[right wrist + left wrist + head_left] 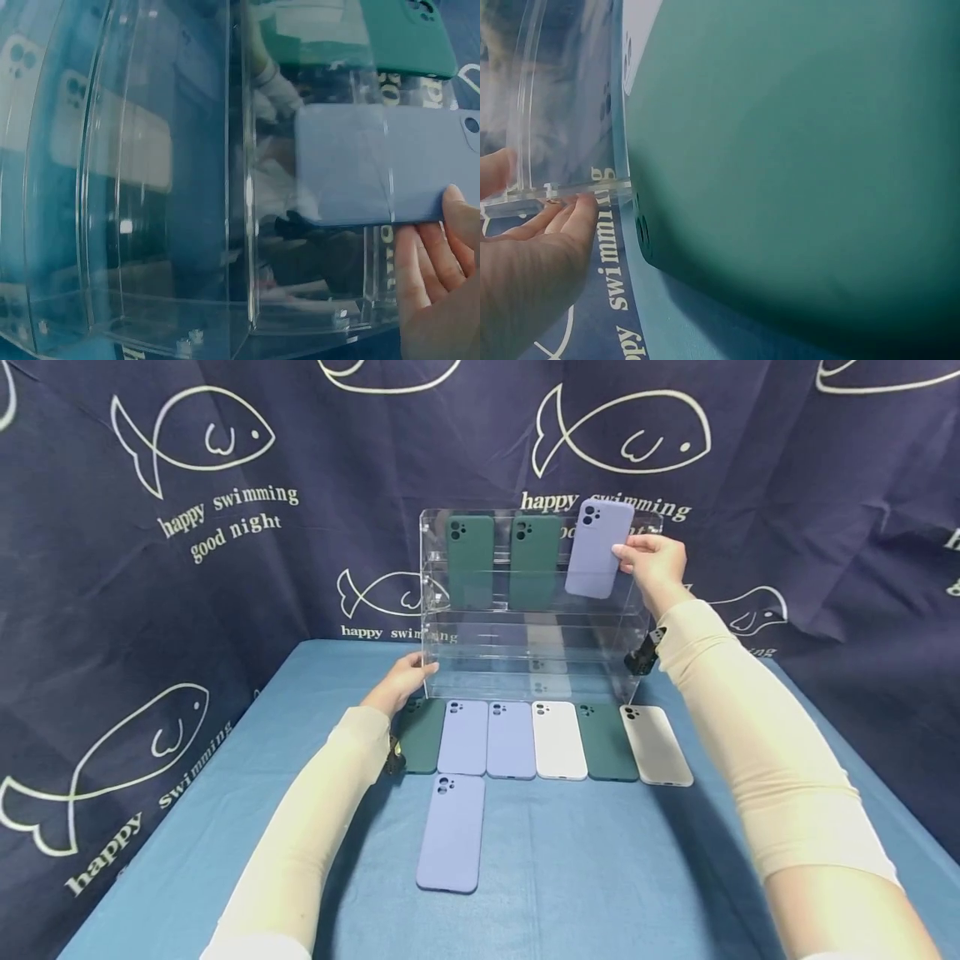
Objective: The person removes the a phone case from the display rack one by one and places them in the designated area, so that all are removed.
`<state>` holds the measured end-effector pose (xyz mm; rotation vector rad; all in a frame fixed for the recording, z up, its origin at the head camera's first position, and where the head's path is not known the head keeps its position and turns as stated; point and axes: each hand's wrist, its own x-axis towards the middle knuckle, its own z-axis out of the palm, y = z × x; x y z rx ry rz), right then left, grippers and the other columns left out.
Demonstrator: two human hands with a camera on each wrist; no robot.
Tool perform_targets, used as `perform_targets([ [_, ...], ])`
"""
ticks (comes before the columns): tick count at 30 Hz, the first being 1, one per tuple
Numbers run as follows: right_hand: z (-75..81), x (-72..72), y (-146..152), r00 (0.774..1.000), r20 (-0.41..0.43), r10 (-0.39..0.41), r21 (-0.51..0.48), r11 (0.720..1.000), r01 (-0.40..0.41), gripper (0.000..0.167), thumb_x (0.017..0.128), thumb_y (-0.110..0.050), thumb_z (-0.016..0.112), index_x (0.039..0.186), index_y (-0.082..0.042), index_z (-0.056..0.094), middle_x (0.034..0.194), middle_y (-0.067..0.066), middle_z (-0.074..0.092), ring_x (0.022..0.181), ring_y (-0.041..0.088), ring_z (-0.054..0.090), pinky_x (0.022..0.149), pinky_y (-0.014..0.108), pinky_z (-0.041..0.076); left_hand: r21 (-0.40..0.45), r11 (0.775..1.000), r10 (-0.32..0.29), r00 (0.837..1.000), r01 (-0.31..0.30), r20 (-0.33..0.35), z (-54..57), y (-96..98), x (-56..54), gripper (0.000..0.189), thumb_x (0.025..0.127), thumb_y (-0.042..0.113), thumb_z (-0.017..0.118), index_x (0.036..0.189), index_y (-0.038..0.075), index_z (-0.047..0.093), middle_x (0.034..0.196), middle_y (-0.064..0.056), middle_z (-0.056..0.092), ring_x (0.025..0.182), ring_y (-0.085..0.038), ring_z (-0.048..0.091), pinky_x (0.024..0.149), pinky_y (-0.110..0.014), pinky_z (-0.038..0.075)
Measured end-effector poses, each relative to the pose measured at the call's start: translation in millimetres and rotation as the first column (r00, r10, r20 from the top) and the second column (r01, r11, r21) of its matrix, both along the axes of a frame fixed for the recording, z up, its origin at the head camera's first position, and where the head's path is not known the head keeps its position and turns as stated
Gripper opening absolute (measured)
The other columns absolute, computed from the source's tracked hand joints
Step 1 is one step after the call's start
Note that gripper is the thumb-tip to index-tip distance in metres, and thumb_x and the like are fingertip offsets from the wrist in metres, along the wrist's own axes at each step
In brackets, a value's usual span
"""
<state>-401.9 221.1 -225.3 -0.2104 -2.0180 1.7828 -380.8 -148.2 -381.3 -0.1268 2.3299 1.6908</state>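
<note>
A clear acrylic display rack [480,643] with stepped tiers stands at the back of the table. My right hand [656,564] pinches a lavender phone case [597,552] by its right edge, at the top tier's right end. In the right wrist view the lower part of that lavender case shows behind the tier's clear front panel. Two green phone cases [470,560] stand upright on the same tier, to its left. My left hand [403,681] grips the lower left side panel of the rack, with the thumb inside and fingers outside in the left wrist view.
In front of the rack lies a row of phone cases: green [422,739], lavender [463,739], white [560,742] and cream [657,746] among them. One more lavender case [452,835] lies nearer on the blue tablecloth [570,868]. Behind hangs a navy fish-print curtain [360,460].
</note>
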Motion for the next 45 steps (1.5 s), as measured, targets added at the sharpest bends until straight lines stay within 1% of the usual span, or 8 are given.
perform_targets([
  [5, 10.1, 5.0, -1, 0.994, -0.109, -0.008, -0.074, 0.997, 0.0, 0.018, 0.082, -0.004, 0.076, 0.1, -0.003, 0.074, 0.064, -0.012, 0.064, 0.062, 0.004, 0.065, 0.067, 0.015, 0.06, -0.03, 1.0, 0.008, 1.0, -0.008, -0.013, 3.2, 1.7, 1.6, 0.062, 0.102, 0.028, 0.05, 0.155, 0.01, 0.023, 0.159, -0.014, 0.024, 0.147, -0.03, 0.023, 0.124, -0.046, 0.021],
  [12, 21.3, 12.7, -1, 0.982, -0.189, -0.008, -0.05, 0.999, -0.002, 0.015, 0.081, -0.004, 0.077, 0.096, -0.005, 0.075, 0.067, -0.013, 0.068, 0.063, 0.003, 0.065, 0.066, 0.012, 0.058, -0.029, 1.0, 0.002, 1.0, -0.002, 0.001, 3.3, 2.5, 3.9, 0.064, 0.101, 0.031, 0.051, 0.155, 0.011, 0.022, 0.16, -0.012, 0.023, 0.148, -0.029, 0.022, 0.125, -0.045, 0.02],
  [14, 23.7, 15.4, 0, 0.982, -0.189, -0.003, -0.048, 0.999, -0.006, 0.017, 0.081, -0.004, 0.077, 0.097, -0.005, 0.075, 0.07, -0.011, 0.07, 0.065, 0.002, 0.065, 0.069, 0.013, 0.059, -0.024, 1.0, 0.0, 1.0, 0.001, 0.008, 2.7, 1.6, 4.4, 0.065, 0.101, 0.031, 0.051, 0.155, 0.012, 0.021, 0.16, -0.012, 0.023, 0.148, -0.029, 0.021, 0.125, -0.045, 0.019],
  [19, 30.5, 22.2, 0, 0.986, -0.167, 0.031, -0.152, 0.987, -0.056, 0.023, 0.08, -0.001, 0.078, 0.102, -0.002, 0.074, 0.073, -0.006, 0.07, 0.069, 0.005, 0.067, 0.079, 0.021, 0.061, -0.012, 1.0, 0.001, 1.0, -0.001, 0.012, 0.2, 0.8, 2.7, 0.065, 0.101, 0.031, 0.052, 0.156, 0.012, 0.021, 0.16, -0.012, 0.022, 0.148, -0.029, 0.021, 0.125, -0.046, 0.019],
  [25, 38.2, 33.0, -2, 0.984, -0.14, 0.109, -0.28, 0.949, -0.145, 0.016, 0.078, 0.002, 0.078, 0.091, -0.003, 0.073, 0.07, -0.002, 0.069, 0.06, 0.011, 0.068, 0.064, 0.021, 0.062, -0.022, 1.0, 0.0, 1.0, 0.001, 0.005, -1.5, 1.1, 1.1, 0.065, 0.102, 0.029, 0.051, 0.156, 0.012, 0.02, 0.161, -0.012, 0.02, 0.148, -0.029, 0.02, 0.125, -0.045, 0.02],
  [28, 39.5, 39.2, -3, 0.982, -0.124, 0.145, -0.293, 0.94, -0.176, 0.013, 0.078, 0.002, 0.078, 0.086, -0.005, 0.072, 0.07, -0.001, 0.069, 0.06, 0.012, 0.068, 0.061, 0.022, 0.062, -0.028, 1.0, -0.004, 1.0, 0.004, -0.005, -1.9, 1.7, 0.4, 0.064, 0.102, 0.028, 0.05, 0.156, 0.011, 0.02, 0.161, -0.012, 0.02, 0.148, -0.029, 0.021, 0.125, -0.045, 0.02],
  [39, 24.7, 64.5, -11, 0.964, -0.082, 0.255, -0.231, 0.936, -0.267, 0.011, 0.081, 0.0, 0.076, 0.09, -0.004, 0.072, 0.071, 0.0, 0.07, 0.063, 0.012, 0.068, 0.067, 0.024, 0.063, -0.03, 1.0, 0.004, 1.0, -0.005, -0.016, -2.4, 1.8, -0.9, 0.062, 0.102, 0.028, 0.048, 0.156, 0.01, 0.02, 0.16, -0.013, 0.022, 0.148, -0.03, 0.022, 0.125, -0.046, 0.019],
  [45, 6.6, 77.8, -21, 0.946, -0.023, 0.323, -0.137, 0.937, -0.322, 0.038, 0.084, -0.006, 0.075, 0.117, 0.008, 0.063, 0.076, -0.001, 0.072, 0.067, 0.01, 0.07, 0.074, 0.025, 0.063, -0.012, 1.0, -0.006, 1.0, 0.006, 0.001, -2.2, 1.9, -0.3, 0.063, 0.103, 0.027, 0.046, 0.156, 0.011, 0.017, 0.162, -0.011, 0.017, 0.149, -0.029, 0.019, 0.125, -0.045, 0.016],
])
